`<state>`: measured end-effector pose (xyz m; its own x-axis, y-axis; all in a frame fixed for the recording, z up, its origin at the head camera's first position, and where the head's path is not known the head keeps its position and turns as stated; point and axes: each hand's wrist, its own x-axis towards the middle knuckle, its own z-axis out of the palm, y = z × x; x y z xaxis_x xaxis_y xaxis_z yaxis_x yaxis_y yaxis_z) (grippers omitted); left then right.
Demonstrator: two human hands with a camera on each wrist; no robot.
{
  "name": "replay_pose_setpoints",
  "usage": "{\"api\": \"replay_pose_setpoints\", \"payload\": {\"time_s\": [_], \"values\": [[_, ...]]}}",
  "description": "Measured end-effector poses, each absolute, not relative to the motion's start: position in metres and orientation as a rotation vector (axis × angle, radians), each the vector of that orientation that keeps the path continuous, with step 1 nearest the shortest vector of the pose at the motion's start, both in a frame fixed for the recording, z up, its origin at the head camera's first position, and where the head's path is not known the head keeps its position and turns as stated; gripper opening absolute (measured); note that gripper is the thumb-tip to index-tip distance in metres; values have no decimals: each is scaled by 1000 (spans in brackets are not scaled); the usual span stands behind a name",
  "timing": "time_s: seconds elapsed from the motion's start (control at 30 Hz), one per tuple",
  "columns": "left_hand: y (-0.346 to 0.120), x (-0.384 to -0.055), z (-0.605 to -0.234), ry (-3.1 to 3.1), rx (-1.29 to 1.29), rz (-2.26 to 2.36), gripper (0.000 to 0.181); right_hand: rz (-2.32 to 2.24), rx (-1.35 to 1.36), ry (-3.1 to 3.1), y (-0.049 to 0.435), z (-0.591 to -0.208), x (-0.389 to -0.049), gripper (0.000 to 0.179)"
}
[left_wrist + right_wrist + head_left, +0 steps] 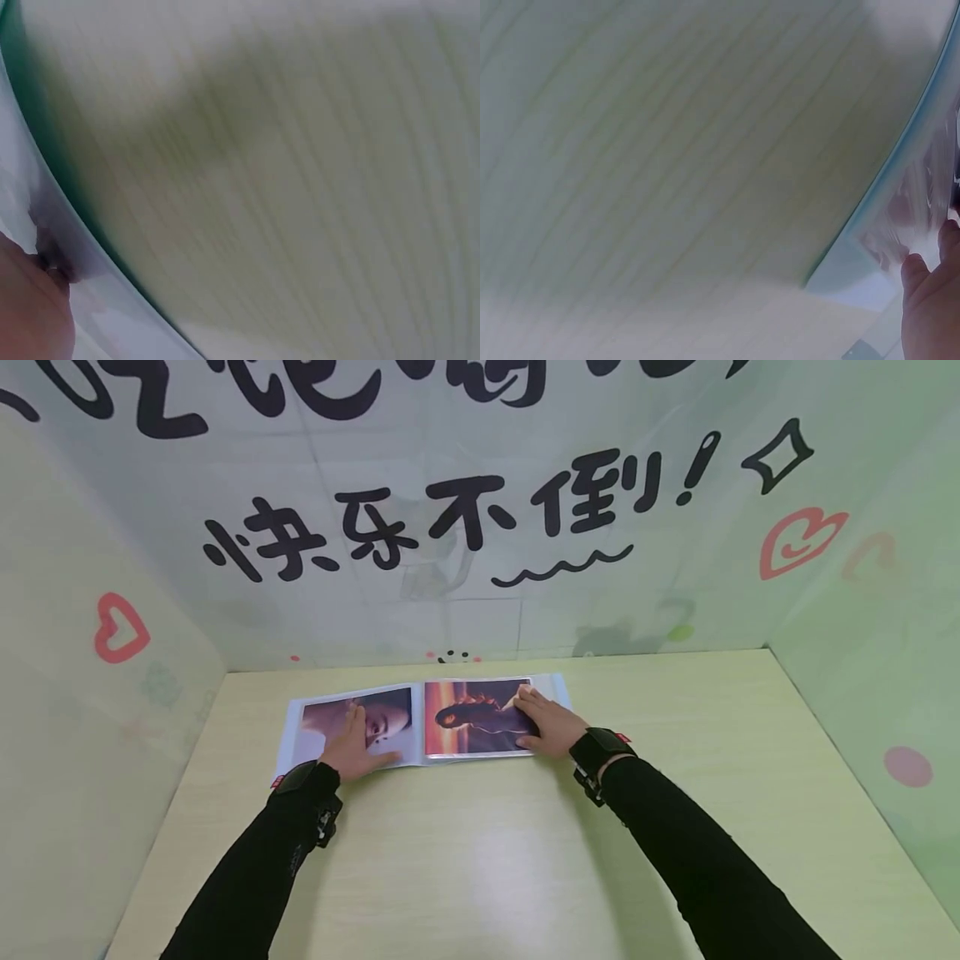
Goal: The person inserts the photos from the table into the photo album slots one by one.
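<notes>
A photo album (417, 727) lies spread open near the back of the table. Its left page carries a close-up photo of a face (390, 714), and the right page a photo of a dark figure before an orange sky (480, 718). My left hand (352, 752) rests on the left page, fingers extended and thumb along the lower edge. Over the right end of the figure photo lies my right hand (553, 724), with fingers toward its upper corner and thumb near its lower edge. In the right wrist view, wrinkled clear plastic (907, 214) shows beside the fingertips.
The light wood table (480, 852) meets a printed back wall (360, 618) just behind the album. Side walls (885, 677) stand at left and right. Both forearms wear black sleeves (697, 852) and wrist straps.
</notes>
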<state>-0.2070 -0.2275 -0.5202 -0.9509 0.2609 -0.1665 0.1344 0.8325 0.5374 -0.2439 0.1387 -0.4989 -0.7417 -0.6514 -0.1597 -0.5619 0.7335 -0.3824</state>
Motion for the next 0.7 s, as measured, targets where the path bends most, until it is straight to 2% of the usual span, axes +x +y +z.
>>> {"api": "replay_pose_setpoints", "payload": {"time_s": [0.1, 0.17, 0.4, 0.57, 0.7], "values": [[-239, -202, -526, 2814, 346, 631, 130, -439, -950, 2660, 138, -496, -242, 67], [-244, -198, -528, 2819, 351, 550, 131, -446, -951, 2662, 138, -496, -241, 67], [-263, -191, -525, 2903, 233, 489, 113, -464, -951, 2653, 137, -502, -243, 68], [-282, -187, -520, 3062, 232, 469, 106, -460, -976, 2667, 137, -502, -243, 67], [-306, -183, -515, 3171, 107, 585, 103, -488, -980, 2669, 136, -494, -240, 65]]}}
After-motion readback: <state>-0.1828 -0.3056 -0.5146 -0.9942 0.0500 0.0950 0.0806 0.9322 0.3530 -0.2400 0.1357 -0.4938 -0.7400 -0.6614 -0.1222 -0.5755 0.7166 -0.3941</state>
